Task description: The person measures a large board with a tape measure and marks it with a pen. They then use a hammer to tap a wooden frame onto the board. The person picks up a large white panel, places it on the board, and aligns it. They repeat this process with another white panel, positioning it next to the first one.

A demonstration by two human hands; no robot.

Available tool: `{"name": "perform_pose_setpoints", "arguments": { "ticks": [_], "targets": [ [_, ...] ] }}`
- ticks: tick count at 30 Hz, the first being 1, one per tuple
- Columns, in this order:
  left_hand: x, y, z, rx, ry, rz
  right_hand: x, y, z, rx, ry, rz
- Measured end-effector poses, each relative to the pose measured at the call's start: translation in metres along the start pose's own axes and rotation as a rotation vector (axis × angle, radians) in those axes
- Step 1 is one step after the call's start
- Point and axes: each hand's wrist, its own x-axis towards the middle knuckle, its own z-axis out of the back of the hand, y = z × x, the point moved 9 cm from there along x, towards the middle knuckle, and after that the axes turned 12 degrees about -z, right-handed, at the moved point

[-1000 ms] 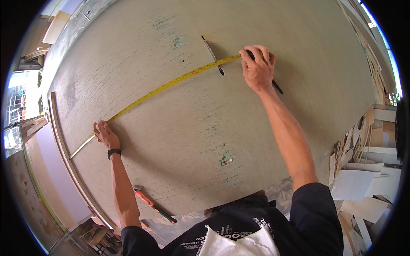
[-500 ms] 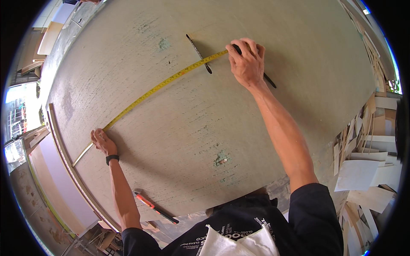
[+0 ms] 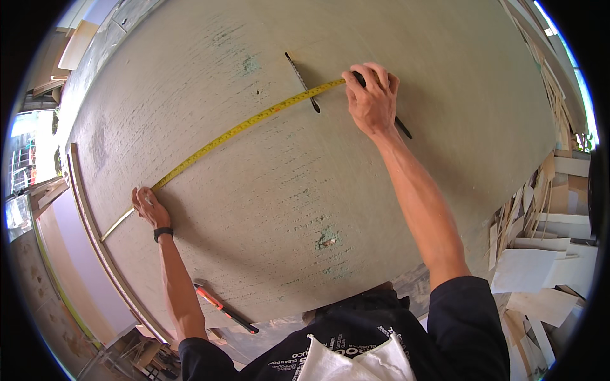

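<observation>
A yellow tape measure (image 3: 238,129) stretches across a large grey-green board (image 3: 254,203). My right hand (image 3: 373,98) is closed around its dark case at the upper right end; the case is mostly hidden by the fingers. My left hand (image 3: 150,207), with a black band at the wrist, is closed on the blade near its left end. The blade's tip reaches a raised strip (image 3: 95,209) along the board's left edge. A slim black pen-like tool (image 3: 303,82) lies across under the blade. Another dark slim thing (image 3: 403,127) shows beside my right wrist.
A red and black utility knife (image 3: 225,307) lies on the board near my left forearm. Offcuts of board and thin wood strips (image 3: 522,270) are heaped off the right edge. A pale panel (image 3: 79,254) stands beyond the left edge. Rough greenish worn patches (image 3: 327,240) mark the surface.
The view has shifted slightly. Both hands keep their hold on the tape measure, which stays stretched out. The utility knife and the slim black tool lie as before.
</observation>
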Motion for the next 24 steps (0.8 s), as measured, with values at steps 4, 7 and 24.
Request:
{"name": "perform_pose_setpoints", "arguments": {
  "ticks": [4, 7, 24],
  "targets": [
    [0.0, 0.0015, 0.0019, -0.022, -0.02, -0.025, 0.0006, 0.0022, 0.001, 0.006, 0.01, -0.01],
    [0.0006, 0.0002, 0.0005, -0.002, -0.011, -0.006, 0.0006, 0.0006, 0.0005, -0.005, -0.006, -0.002],
    [0.0005, 0.0012, -0.0005, 0.02, 0.003, 0.043, 0.0006, 0.0005, 0.0, 0.008, -0.022, 0.021]
  ]
}}
